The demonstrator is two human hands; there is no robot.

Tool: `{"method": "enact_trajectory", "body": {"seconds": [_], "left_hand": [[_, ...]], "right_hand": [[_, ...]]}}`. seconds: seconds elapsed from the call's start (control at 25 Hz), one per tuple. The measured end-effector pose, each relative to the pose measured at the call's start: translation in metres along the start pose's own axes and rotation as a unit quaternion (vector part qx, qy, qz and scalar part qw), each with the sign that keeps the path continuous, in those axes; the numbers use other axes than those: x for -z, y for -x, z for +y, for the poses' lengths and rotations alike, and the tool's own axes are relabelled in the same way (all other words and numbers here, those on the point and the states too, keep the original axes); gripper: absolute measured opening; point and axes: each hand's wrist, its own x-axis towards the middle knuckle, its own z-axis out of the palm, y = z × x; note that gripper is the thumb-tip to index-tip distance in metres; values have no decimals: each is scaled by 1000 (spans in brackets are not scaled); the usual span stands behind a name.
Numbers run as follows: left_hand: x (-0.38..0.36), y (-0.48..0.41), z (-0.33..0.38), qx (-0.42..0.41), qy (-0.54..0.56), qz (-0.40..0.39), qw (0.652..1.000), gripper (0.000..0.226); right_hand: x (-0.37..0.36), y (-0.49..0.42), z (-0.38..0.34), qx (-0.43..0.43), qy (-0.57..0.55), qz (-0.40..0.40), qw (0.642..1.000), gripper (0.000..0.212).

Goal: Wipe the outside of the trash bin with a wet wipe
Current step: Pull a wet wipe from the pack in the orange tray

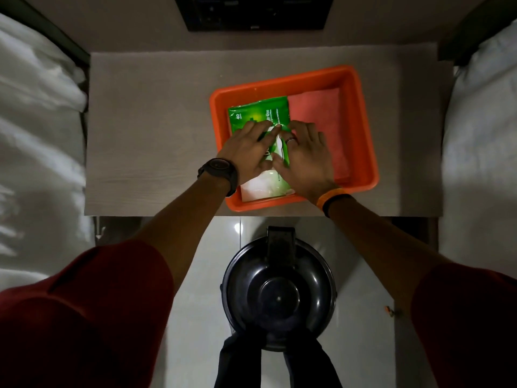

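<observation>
A green pack of wet wipes [258,114] lies in an orange tub [361,116] on the bedside table. My left hand [246,152] presses flat on the pack. My right hand [303,155] rests on it too, its fingertips pinching at the white flap or wipe [275,135] at the pack's opening. The black round trash bin [279,292], lid shut, stands on the floor below the table, between my legs.
A pink folded cloth [319,119] lies in the right half of the tub. The grey table top [151,135] sits between two white beds [36,152]. A dark device [254,12] stands at the back. White floor tiles [201,275] surround the bin.
</observation>
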Motion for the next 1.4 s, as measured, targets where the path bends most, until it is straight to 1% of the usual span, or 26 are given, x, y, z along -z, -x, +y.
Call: {"method": "enact_trajectory", "body": {"seconds": [0.16,0.28,0.36,0.48,0.56,0.64,0.76,0.84,1.0,1.04,1.08,1.16,1.2,1.28,1.32,1.4], "left_hand": [[7,-1,0,5,60,-3,998,81],[19,4,-4,9,150,-2,989,85],[25,11,-7,28,215,16,976,85],[31,22,-10,50,265,32,962,82],[32,28,-12,60,280,34,957,81],[32,33,-14,67,287,38,955,80],[30,37,-14,62,283,45,956,80],[29,38,-14,60,285,48,955,79],[25,40,-15,68,287,43,955,81],[26,40,-14,74,290,40,953,82],[26,40,-12,79,296,36,951,83],[28,38,-9,85,297,28,951,89],[27,36,-8,86,281,23,955,93],[22,34,-2,80,215,20,973,97],[20,33,3,72,176,18,981,94],[17,33,15,51,105,-5,993,78]], "right_hand": [[0,1,0,-13,-16,34,999,42],[0,1,-1,-37,-45,55,997,40],[0,0,-3,-45,-54,36,997,38],[0,-3,-12,-48,-77,-4,996,38],[-1,-5,-21,-59,-109,5,992,37],[-3,-8,-29,-90,-123,13,988,42],[-10,-13,-36,-122,-95,-21,988,51],[-14,-16,-38,-143,-107,-25,984,45],[-12,-18,-39,-180,-164,-35,969,24],[-8,-17,-39,-186,-201,-30,961,21],[-3,-14,-39,-200,-258,-12,945,19],[11,-3,-37,-254,-381,56,887,9],[18,5,-35,-280,-420,92,858,7],[31,26,-32,-313,-458,139,820,16],[35,40,-30,-319,-475,151,806,20],[42,73,-30,-317,-513,164,781,23]]}}
